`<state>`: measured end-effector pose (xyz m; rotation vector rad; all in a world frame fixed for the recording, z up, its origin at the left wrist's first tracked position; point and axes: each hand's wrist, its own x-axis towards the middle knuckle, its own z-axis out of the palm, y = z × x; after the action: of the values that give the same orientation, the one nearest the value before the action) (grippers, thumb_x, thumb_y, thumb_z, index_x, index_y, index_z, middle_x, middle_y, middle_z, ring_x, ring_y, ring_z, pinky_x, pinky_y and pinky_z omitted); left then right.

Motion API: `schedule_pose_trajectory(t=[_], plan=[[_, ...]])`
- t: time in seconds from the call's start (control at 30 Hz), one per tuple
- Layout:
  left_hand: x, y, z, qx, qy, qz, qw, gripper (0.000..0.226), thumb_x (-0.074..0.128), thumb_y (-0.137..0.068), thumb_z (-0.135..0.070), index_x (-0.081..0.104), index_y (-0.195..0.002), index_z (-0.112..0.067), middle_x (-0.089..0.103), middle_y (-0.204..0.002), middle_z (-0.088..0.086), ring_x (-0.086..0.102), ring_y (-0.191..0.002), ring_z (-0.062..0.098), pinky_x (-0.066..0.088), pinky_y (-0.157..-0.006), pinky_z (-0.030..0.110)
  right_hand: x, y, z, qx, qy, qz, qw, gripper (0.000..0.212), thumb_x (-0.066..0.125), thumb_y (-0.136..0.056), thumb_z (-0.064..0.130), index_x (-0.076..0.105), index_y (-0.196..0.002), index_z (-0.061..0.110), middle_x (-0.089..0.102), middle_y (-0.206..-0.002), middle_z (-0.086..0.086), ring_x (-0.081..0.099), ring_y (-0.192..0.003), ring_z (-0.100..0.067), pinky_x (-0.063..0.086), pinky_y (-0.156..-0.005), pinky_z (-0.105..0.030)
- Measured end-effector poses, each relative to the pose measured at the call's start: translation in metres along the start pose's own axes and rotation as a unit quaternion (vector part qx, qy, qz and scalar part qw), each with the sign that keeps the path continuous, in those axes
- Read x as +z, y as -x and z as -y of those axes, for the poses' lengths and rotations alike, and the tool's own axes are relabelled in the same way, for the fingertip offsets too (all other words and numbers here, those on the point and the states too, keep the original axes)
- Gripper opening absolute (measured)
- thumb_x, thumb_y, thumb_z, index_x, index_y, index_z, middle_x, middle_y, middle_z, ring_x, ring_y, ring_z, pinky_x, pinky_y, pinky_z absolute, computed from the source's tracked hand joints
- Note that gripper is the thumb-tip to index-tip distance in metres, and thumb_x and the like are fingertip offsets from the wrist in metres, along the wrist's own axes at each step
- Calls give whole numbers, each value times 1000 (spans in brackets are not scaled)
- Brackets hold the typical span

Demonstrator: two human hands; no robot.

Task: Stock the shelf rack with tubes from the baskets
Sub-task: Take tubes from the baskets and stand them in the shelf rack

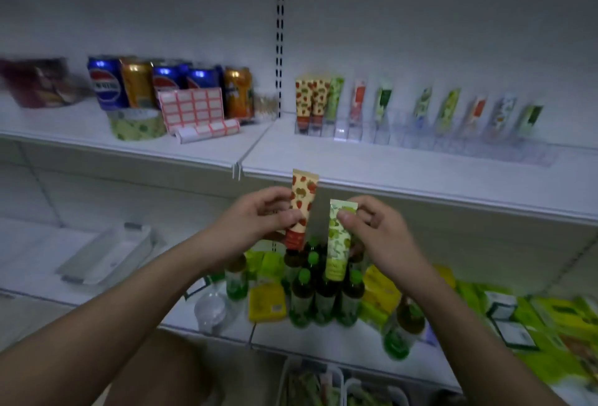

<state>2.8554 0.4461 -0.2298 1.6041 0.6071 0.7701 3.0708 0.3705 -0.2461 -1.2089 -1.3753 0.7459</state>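
My left hand (259,221) grips a strawberry-print tube (302,201), held upright just below the shelf's front edge. My right hand (378,231) pinches a green-print tube (339,237) beside it, cap down. On the upper shelf a clear divided rack (459,140) holds several tubes standing cap down: two strawberry tubes (311,100) at its left end, then a green tube (335,98) and more spaced along to the right. White baskets (326,383) with tubes show at the bottom edge.
Soda cans (168,82), a label sheet (192,108) and a tape roll (137,124) stand on the upper shelf's left bay. Green bottles (323,295) and yellow-green packets (550,318) crowd the lower shelf under my hands. A clear tray (106,253) lies at lower left.
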Motion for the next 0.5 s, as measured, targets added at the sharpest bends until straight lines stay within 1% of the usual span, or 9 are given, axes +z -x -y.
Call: schedule_pose_trajectory(t=[0.07,0.1,0.13,0.2,0.27,0.37,0.4,0.43,0.5], plan=[[-14,-7,-20,27,-2,-33,999,42,67,-80,-23,58,-118,-8,71,-100,11,69,-91,25,58,-80,38,-6,-10,21,-24,6,3,1000,8,61,-94,18,61,-88,23,39,-65,-27,47,-58,-16,48,-47,-20],[-21,-12,-29,38,-9,-49,998,43,67,-81,-23,56,-120,-7,70,-102,14,69,-93,28,58,-80,39,-9,-16,31,-32,10,2,999,4,61,-94,19,60,-91,22,41,-70,-34,48,-61,-20,49,-48,-22],[-27,-18,-38,46,-10,-67,997,43,67,-82,-22,56,-121,-6,69,-105,16,70,-93,29,58,-78,37,-13,-24,40,-37,7,-2,999,2,60,-94,20,60,-93,21,47,-73,-35,51,-63,-22,49,-50,-24],[-35,-33,-53,57,10,-110,992,39,68,-84,-18,57,-119,-6,66,-113,17,70,-94,29,58,-75,33,-22,-41,53,-45,2,-25,999,5,59,-95,20,58,-99,17,55,-79,-34,57,-68,-22,51,-51,-25],[-37,-51,-63,70,30,-148,986,33,67,-87,-13,58,-118,-6,64,-116,15,71,-94,25,58,-73,30,-31,-60,61,-51,2,-54,997,11,59,-96,21,56,-104,14,56,-79,-30,59,-70,-13,53,-52,-24],[-31,-81,-66,99,4,-186,978,20,68,-87,-11,62,-105,-19,65,-111,8,70,-94,20,59,-73,29,-40,-90,61,-68,-3,-91,993,3,58,-96,20,57,-99,21,60,-66,-2,57,-64,-5,54,-54,-24],[-27,-92,-65,104,-7,-196,975,20,69,-87,-11,62,-101,-23,65,-108,6,70,-95,19,59,-73,28,-42,-100,59,-72,-4,-104,992,5,59,-96,19,58,-96,24,61,-63,5,57,-64,-4,54,-54,-24],[-23,-103,-62,107,-19,-205,973,21,69,-86,-10,61,-101,-23,65,-107,4,69,-94,17,59,-73,26,-43,-110,56,-75,-6,-115,991,7,59,-96,19,58,-95,26,63,-63,9,58,-64,-3,54,-54,-23],[-16,-127,-56,116,-44,-230,965,29,70,-86,-11,59,-112,-17,65,-105,1,68,-90,9,58,-71,23,-44,-128,51,-81,-10,-128,988,7,59,-96,20,59,-96,27,67,-69,7,60,-66,-3,54,-54,-23]])
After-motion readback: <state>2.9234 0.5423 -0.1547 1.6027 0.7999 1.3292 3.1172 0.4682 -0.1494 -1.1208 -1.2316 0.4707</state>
